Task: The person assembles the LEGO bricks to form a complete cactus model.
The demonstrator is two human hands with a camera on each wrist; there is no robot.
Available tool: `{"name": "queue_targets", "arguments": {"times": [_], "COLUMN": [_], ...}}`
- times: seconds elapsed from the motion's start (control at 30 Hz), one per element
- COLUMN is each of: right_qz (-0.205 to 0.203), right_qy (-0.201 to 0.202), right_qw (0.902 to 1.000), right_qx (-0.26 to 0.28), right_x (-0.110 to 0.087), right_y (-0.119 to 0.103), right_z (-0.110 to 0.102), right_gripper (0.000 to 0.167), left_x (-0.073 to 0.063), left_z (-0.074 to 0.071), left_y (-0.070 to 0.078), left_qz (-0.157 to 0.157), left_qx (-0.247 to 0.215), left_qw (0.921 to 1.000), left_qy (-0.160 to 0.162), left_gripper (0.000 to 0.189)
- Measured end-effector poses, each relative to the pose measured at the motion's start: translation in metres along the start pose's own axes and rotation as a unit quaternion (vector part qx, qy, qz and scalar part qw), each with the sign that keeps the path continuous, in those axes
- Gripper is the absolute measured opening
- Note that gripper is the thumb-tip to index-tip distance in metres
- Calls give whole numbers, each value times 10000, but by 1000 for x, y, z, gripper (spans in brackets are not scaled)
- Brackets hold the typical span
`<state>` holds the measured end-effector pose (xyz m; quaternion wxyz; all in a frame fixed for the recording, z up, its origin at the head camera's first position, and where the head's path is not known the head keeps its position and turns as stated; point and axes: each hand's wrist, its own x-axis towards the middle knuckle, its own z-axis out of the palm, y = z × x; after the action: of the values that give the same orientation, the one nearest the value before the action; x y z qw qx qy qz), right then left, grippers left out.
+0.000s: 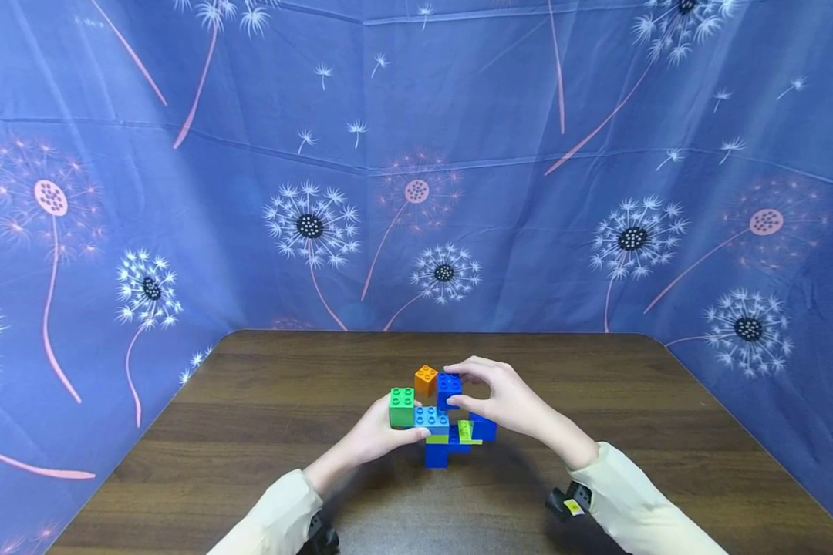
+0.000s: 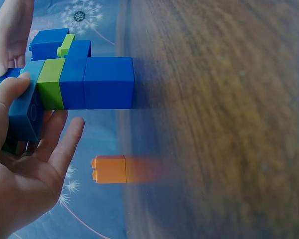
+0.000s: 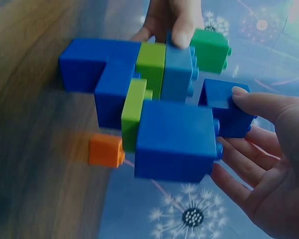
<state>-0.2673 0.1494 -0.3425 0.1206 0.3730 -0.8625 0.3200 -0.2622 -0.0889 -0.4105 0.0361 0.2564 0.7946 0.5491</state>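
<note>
My left hand [image 1: 371, 437] grips a stack of toy building bricks by its light blue brick [image 1: 431, 417], thumb on the near side. A green brick [image 1: 402, 408] is fixed on that brick's left end. Beneath it come a lime brick [image 2: 51, 83], a long dark blue brick [image 2: 75, 74] and a dark blue base brick [image 2: 109, 83]. To the right, a thin lime brick [image 3: 133, 114] bears another dark blue brick [image 3: 174, 141]. Between thumb and fingers, my right hand [image 1: 503, 395] pinches a separate dark blue brick [image 3: 226, 107], close over the light blue brick's right end.
A loose orange brick [image 1: 426, 379] stands on the brown wooden table [image 1: 305, 385], just behind the stack. Beyond the table's far edge hangs a blue curtain [image 1: 500, 231] with dandelion prints. Dark wrist cameras [image 1: 571, 499] sit below the sleeves.
</note>
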Motion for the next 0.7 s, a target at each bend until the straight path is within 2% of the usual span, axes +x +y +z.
{"name": "queue_targets", "arguments": {"times": [0.1, 0.17, 0.3, 0.33, 0.4, 0.7], "right_qz": [-84, -102, -115, -117, -147, -183], "right_qy": [-80, -137, -182, -192, -195, -154], "right_qw": [9999, 9998, 9998, 9997, 9997, 9997], "right_qx": [33, 57, 52, 44, 15, 95], "right_x": [-1, -2, -3, -3, -3, -5], "right_y": [-6, -9, -12, -13, -13, -8], "right_z": [2, 4, 6, 6, 8, 14], "right_gripper": [42, 42, 42, 42, 42, 43], "left_x": [0, -3, -3, -2, 0, 1], "left_z": [0, -1, -1, -1, -1, -2], "left_y": [0, 9, 10, 10, 0, -3], "left_qz": [51, 59, 59, 67, 103, 126], "left_qx": [43, 94, 219, 245, 240, 223], "left_qw": [10000, 9999, 9997, 9997, 9997, 9997], "left_qy": [6, 21, 19, 19, 18, -2], "left_gripper": [51, 48, 46, 46, 47, 50]}}
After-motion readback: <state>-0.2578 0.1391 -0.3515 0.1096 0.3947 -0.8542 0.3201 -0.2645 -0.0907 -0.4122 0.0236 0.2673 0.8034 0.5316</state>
